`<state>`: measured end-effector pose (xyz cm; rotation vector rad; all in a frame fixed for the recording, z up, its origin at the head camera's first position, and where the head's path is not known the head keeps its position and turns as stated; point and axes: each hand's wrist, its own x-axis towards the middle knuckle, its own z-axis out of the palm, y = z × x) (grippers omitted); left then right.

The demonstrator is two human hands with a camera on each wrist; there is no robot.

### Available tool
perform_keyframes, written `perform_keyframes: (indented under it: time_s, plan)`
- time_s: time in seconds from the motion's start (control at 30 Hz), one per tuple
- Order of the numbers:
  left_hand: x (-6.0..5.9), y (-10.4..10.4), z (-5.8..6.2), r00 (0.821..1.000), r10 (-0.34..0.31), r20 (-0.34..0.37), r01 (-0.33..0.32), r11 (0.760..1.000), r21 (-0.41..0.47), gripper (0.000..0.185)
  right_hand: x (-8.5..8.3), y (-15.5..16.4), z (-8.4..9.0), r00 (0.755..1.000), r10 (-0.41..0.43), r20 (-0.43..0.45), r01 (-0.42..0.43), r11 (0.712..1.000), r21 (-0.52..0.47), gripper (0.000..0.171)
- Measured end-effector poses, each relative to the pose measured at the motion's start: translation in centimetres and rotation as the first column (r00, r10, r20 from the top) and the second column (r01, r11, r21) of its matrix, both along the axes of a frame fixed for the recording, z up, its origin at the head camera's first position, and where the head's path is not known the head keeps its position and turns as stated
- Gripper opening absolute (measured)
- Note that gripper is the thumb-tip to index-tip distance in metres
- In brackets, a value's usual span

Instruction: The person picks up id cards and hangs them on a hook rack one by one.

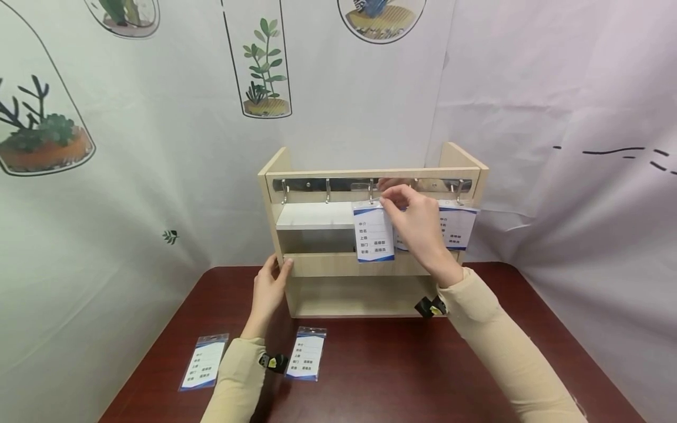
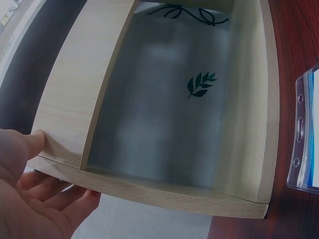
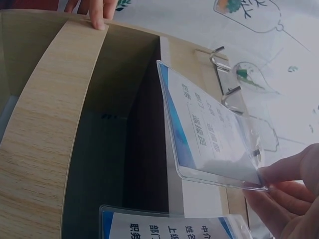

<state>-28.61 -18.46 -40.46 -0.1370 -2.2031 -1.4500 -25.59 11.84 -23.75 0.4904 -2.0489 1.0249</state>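
My right hand (image 1: pixel 418 226) pinches the top right corner of a clear-sleeved name badge (image 1: pixel 374 235) between thumb and fingers. The badge's top edge is at the middle hook (image 1: pixel 371 191) of a metal strip; whether the hook passes through its slot I cannot tell. In the right wrist view the badge (image 3: pixel 209 129) tilts out from the rack. My left hand (image 1: pixel 270 291) holds the left side of the wooden rack (image 1: pixel 322 265), thumb on the front board and fingers round the side panel, as the left wrist view shows.
Another badge (image 1: pixel 459 226) hangs at the right-end hook, and one more is partly hidden behind my right hand. Two badges (image 1: pixel 203 361) (image 1: pixel 307 355) lie on the dark red table (image 1: pixel 381 370). Two bare hooks (image 1: pixel 328 191) are on the left. A printed cloth hangs behind.
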Motion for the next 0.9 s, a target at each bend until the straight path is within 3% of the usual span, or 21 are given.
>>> perform_keyframes:
  time_s: [0.43,0.73,0.9]
  plan:
    - [0.12,0.03,-0.07,1.0,0.009,-0.002,-0.009,1.0,-0.001,0.053,0.4,-0.01,0.14,0.998,0.009,0.066,-0.008,1.0,-0.025,0.013]
    - [-0.1,0.06,0.09,1.0,0.001,-0.009,-0.001,1.0,0.014,0.052,0.1,-0.13,0.27,1.0,-0.002,0.02,0.001,0.999,0.043,0.016]
    - [-0.15,0.01,0.06,1.0,0.005,-0.013,-0.005,1.0,0.007,0.054,0.19,-0.15,0.27,0.999,-0.004,0.041,0.003,0.999,0.046,0.014]
